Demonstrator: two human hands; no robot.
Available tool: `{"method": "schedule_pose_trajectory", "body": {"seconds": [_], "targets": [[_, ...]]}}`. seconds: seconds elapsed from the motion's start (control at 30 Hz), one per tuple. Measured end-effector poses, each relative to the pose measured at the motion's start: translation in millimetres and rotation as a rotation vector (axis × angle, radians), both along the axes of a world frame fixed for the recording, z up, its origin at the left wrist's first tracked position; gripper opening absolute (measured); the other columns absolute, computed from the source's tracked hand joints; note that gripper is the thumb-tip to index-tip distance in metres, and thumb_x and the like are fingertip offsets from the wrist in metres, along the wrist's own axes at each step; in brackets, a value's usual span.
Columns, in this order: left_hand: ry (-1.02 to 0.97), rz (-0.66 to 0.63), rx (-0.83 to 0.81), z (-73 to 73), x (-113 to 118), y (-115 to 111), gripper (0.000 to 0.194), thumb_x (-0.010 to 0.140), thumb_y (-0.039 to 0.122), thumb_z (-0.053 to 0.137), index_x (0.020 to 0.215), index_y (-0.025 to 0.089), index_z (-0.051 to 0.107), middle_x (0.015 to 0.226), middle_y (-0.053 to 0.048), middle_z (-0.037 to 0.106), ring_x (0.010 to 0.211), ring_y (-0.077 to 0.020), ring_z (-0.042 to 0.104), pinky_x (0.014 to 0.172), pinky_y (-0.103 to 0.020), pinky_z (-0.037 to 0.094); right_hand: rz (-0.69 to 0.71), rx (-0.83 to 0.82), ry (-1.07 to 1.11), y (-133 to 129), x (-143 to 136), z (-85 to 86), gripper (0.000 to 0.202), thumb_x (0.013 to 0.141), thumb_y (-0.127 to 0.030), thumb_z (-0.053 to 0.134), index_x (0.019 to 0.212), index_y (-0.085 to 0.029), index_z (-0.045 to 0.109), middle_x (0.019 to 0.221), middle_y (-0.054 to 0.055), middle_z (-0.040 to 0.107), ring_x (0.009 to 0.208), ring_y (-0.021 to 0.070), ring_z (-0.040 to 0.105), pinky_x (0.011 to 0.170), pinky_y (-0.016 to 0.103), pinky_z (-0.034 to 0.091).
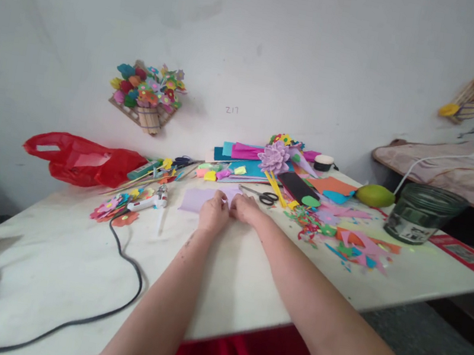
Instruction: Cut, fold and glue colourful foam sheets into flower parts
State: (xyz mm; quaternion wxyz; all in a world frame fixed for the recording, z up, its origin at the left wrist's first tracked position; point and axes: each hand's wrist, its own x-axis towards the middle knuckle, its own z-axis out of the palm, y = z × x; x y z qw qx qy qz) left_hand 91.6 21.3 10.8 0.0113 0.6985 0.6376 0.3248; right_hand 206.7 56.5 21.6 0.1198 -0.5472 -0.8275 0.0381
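A lilac craft sheet (pixel 194 199), foam or paper, lies on the table in front of me. My left hand (pixel 214 213) rests over its near right part, fingers bent and closed on its edge. Close beside it, my right hand (pixel 244 209) is closed too, its fingertips at the same sheet. The two hands nearly touch, and whatever lies between their fingertips is mostly hidden. Just past my right hand lies a pair of dark-handled scissors (pixel 268 198). To the left of the sheet is a white glue gun (pixel 148 202) with a black cord.
Foam flowers (pixel 112 209) lie by the glue gun, below a red plastic bag (pixel 87 160). At right are coloured scraps (pixel 356 247), a black phone (pixel 298 188), a yellow-green fruit (pixel 375 196) and a glass jar (pixel 424 213). A purple flower (pixel 275 157) stands behind. The cord (pixel 74 320) crosses the table's left side.
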Motion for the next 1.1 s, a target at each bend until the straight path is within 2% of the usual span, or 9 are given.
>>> {"method": "schedule_pose_trajectory", "body": {"seconds": [0.1,0.2,0.47,0.77,0.97,1.1], "targets": [[-0.112,-0.048,-0.037,-4.0,-2.7,5.2,0.02,0.076,0.017,0.041,0.095,0.02,0.046,0.074,-0.002,0.062,0.073,-0.0145,0.059,0.069,-0.026,0.042,0.022,0.013,-0.016,-2.3,0.3,2.9,0.025,0.075,-0.037,0.053,0.084,-0.019,0.067,0.098,0.012,0.061,0.099,0.0253,0.051,0.078,0.032,0.036],[-0.141,-0.019,-0.077,-4.6,-4.2,8.9,0.023,0.074,0.014,0.04,0.095,0.019,0.047,0.075,-0.002,0.063,0.076,-0.0153,0.059,0.072,-0.027,0.042,0.044,0.006,-0.029,-4.0,2.4,6.1,0.024,0.075,-0.038,0.054,0.081,-0.019,0.067,0.096,0.011,0.062,0.097,0.0254,0.053,0.075,0.031,0.036],[-0.057,-0.002,-0.105,-3.5,-3.7,10.9,0.023,0.075,0.013,0.039,0.095,0.019,0.049,0.082,-0.005,0.065,0.083,-0.0173,0.06,0.074,-0.028,0.042,0.118,-0.043,0.055,1.8,18.2,3.3,0.021,0.071,-0.039,0.058,0.081,-0.022,0.067,0.094,0.004,0.064,0.088,0.0179,0.055,0.072,0.024,0.037],[-0.041,-0.045,-0.113,-7.4,-5.9,13.4,0.019,0.075,0.016,0.044,0.092,0.018,0.052,0.085,-0.006,0.064,0.08,-0.0156,0.059,0.073,-0.026,0.042,0.135,0.048,-0.014,15.8,27.8,-7.5,0.019,0.074,-0.035,0.057,0.081,-0.022,0.068,0.09,0.003,0.065,0.089,0.0163,0.056,0.075,0.023,0.037],[0.014,-0.057,-0.112,-9.5,-3.8,12.7,0.017,0.075,0.024,0.049,0.09,0.018,0.053,0.08,-0.005,0.063,0.074,-0.0155,0.057,0.068,-0.026,0.042,0.112,0.019,-0.039,14.2,35.8,-2.1,0.019,0.071,-0.037,0.058,0.077,-0.021,0.067,0.08,0.003,0.066,0.081,0.0168,0.058,0.066,0.023,0.037],[0.031,-0.052,-0.121,-9.0,-2.2,11.6,0.017,0.074,0.022,0.05,0.09,0.018,0.053,0.081,-0.005,0.062,0.075,-0.0151,0.057,0.068,-0.025,0.041,0.103,0.023,-0.02,8.8,39.3,2.2,0.019,0.071,-0.036,0.059,0.079,-0.021,0.068,0.085,0.003,0.066,0.083,0.0162,0.058,0.067,0.023,0.038]]}}
